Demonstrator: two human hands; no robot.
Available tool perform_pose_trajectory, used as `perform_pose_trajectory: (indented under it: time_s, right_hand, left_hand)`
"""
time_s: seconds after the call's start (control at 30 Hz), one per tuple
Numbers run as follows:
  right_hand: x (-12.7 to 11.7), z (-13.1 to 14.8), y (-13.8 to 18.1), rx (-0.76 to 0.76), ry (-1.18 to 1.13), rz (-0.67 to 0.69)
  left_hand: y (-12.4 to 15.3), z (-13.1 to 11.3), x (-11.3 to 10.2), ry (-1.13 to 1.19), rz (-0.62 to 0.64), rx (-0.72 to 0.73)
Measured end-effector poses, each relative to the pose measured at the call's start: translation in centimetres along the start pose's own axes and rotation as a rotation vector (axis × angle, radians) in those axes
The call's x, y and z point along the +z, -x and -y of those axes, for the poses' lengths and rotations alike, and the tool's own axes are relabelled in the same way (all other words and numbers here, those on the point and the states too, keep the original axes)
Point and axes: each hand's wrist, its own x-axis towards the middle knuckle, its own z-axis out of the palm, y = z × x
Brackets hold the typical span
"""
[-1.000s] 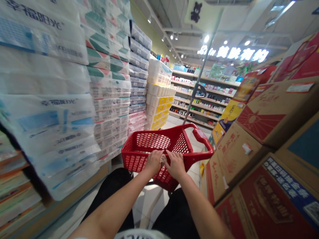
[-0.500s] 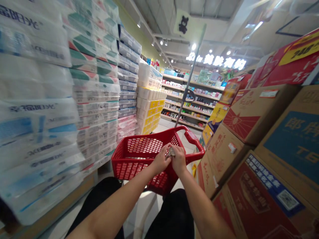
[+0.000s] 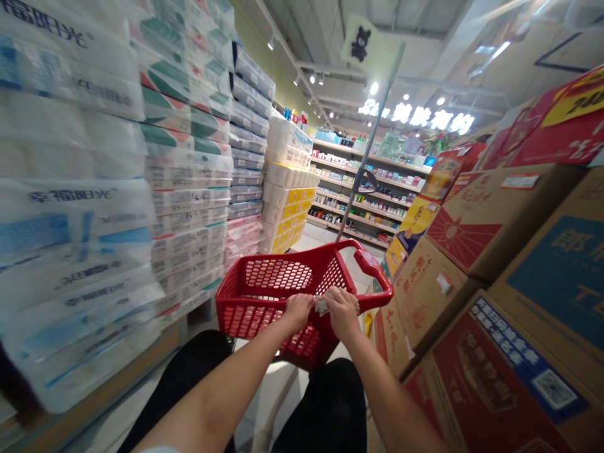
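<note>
Two hands drop again | left hand (image 3: 298, 309) and right hand (image 3: 342, 309) both curled tight round one pale crumpled wad (image 3: 322, 306) | wad now at near rim of the basket (image 3: 255, 314), no longer lifted.

The basket (image 3: 250, 318) was moulded red plastic with a semi-gloss finish, perforated lattice walls and a smooth solid handle (image 3: 375, 272). The wad (image 3: 322, 306) at its rim was pale, crumpled and matt; paper or cloth could not be told. The stacked packs (image 3: 85, 207) were wrapped in glossy printed plastic film. The cartons (image 3: 481, 217) were matt brown cardboard with printed faces. The pole (image 3: 372, 141) was smooth metal. The floor (image 3: 278, 402) was glossy.
</note>
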Motion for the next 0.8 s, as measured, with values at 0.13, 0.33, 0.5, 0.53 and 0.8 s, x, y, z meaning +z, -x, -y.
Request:
perform_pose_trajectory:
  time_s: [0.13,0.33,0.5,0.53,0.8]
  right_hand:
    - [0.7,-0.9,1.2,-0.116,-0.09,-0.134]
    - [2.0,-0.2,3.7,-0.096,-0.057,-0.119]
    - [3.1,0.6,3.8,-0.009,0.045,-0.248]
    - [3.4,0.8,3.6,-0.01,0.073,-0.269]
    - [5.9,3.3,4.5,-0.159,0.155,-0.063]
  left_hand:
    - [-0.2,0.7,-0.4,-0.012,-0.004,0.005]
    - [-0.6,2.2,-1.3,-0.038,0.008,0.013]
    - [-0.8,3.5,-2.0,-0.082,0.003,-0.044]
    - [-0.8,3.8,-2.1,-0.091,0.0,-0.06]
    - [0.0,5.2,-3.8,-0.135,-0.008,-0.12]
